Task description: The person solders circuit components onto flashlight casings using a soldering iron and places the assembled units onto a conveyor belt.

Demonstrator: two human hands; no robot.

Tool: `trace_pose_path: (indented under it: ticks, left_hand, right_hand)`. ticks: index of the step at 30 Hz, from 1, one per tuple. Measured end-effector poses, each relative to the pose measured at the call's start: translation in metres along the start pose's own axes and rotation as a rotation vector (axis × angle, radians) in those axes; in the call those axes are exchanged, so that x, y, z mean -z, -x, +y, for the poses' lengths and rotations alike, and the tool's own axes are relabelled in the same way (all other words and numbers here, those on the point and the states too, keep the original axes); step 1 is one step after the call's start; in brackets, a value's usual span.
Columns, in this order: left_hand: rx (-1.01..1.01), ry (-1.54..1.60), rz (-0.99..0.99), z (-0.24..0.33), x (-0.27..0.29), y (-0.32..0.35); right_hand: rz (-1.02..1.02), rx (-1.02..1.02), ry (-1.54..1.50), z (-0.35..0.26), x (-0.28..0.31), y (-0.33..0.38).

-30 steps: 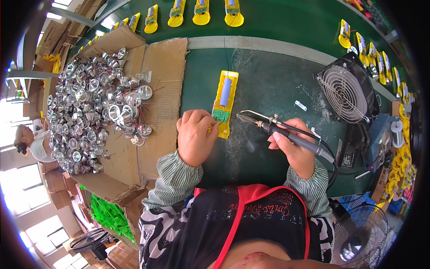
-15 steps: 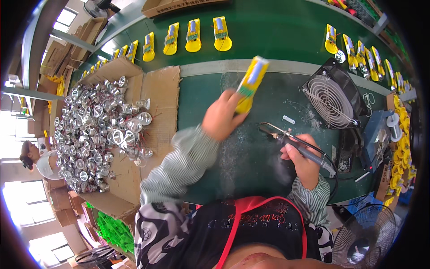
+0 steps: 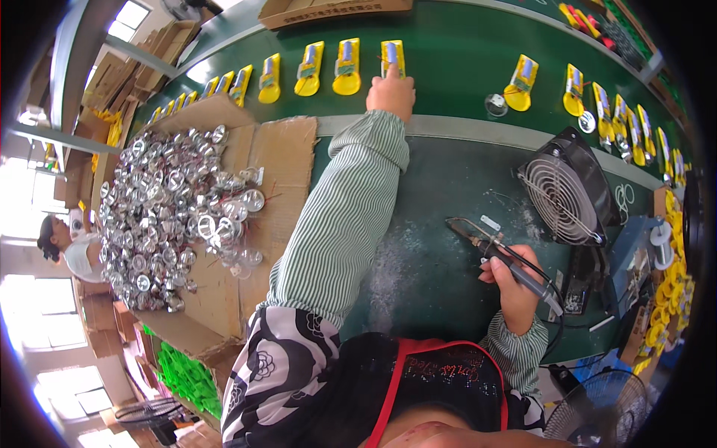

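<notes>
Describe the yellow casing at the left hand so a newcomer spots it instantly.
Find the long green surface crossing the top, beyond the grey strip. On it, left of the wide gap, take the row's rightmost yellow casing, holding a blue cylinder. It alone lies partly under the left hand.

We locate the bench [image 3: 441,306] in front of us and the belt [image 3: 455,75] behind it. On the belt, two groups of units [image 3: 347,63] lie apart, left and right; a carton [image 3: 336,12] stands behind the left group. Our left hand [image 3: 391,95] extends past the bench, a finger on the rightmost unit [image 3: 390,51] of that group. We find the box [image 3: 216,299] at the bench's left end, with reflectors [image 3: 160,213] in it. Toward the bench's right, our right hand [image 3: 517,297] holds the iron [image 3: 532,284], tip to the left; a clip [image 3: 490,222] lies just behind the iron. We note the fan [image 3: 562,188] behind and right of the iron, the spool [image 3: 661,246] farther right.
</notes>
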State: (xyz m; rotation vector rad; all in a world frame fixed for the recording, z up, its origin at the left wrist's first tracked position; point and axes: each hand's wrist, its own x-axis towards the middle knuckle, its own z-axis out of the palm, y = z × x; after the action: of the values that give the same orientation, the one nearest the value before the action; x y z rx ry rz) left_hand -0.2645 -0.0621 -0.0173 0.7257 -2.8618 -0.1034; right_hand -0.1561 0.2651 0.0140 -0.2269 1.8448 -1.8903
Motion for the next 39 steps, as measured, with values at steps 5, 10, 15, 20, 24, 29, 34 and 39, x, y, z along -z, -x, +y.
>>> trace_pose_path:
  ticks: [5,10,15,20,24,29,34,39]
  left_hand:
    - [-0.096,0.078,0.036,-0.009,0.027,0.082]
    - [-0.231,0.111,-0.059,-0.025,0.062,0.218]
    - [-0.246,0.15,-0.156,-0.045,0.092,0.283]
    - [0.088,-0.271,0.082,-0.112,0.093,0.239]
    - [0.211,-0.434,-0.007,-0.163,0.083,0.2]
    - [0.151,-0.473,-0.037,-0.196,0.063,0.194]
    - [0.047,-0.025,0.055,-0.174,0.079,0.214]
    - [0.037,0.53,0.04,-0.12,0.097,0.252]
  right_hand:
    - [-0.001,0.004,0.003,-0.006,-0.003,0.005]
    - [-0.034,0.018,-0.017,-0.007,-0.008,0.01]
    - [-0.11,0.046,-0.01,-0.01,-0.019,0.016]
    - [-0.166,0.08,0.03,-0.009,-0.025,0.024]
    - [-0.223,0.075,0.0,-0.013,-0.034,0.028]
    - [-0.264,0.058,-0.042,-0.011,-0.041,0.031]
    - [-0.262,0.04,-0.013,-0.011,-0.043,0.028]
    - [-0.35,0.088,-0.04,-0.006,-0.05,0.019]
